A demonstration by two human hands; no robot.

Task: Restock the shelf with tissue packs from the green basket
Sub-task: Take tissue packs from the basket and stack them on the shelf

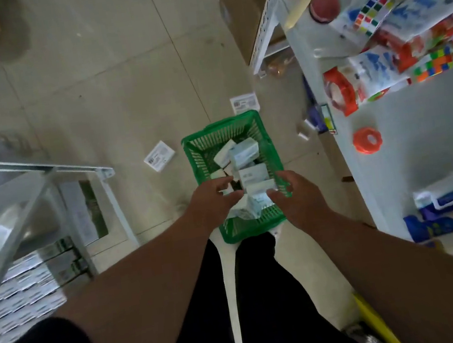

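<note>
Pale tiled floor (pixel 106 80), white shelf (pixel 409 144) on the right with toys and tissue packages, green basket (pixel 270 150) on the floor holding tissue packs (pixel 252 174), left hand (pixel 209 203) and right hand (pixel 297 199) over the basket, fingers relaxed, gripping nothing

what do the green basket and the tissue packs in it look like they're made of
Green basket: likely moulded plastic, given its uniform colour and slotted lattice walls. Tissue packs: probably soft plastic film wrap, pale with a slight sheen and printed labels; blur leaves that uncertain.
</note>
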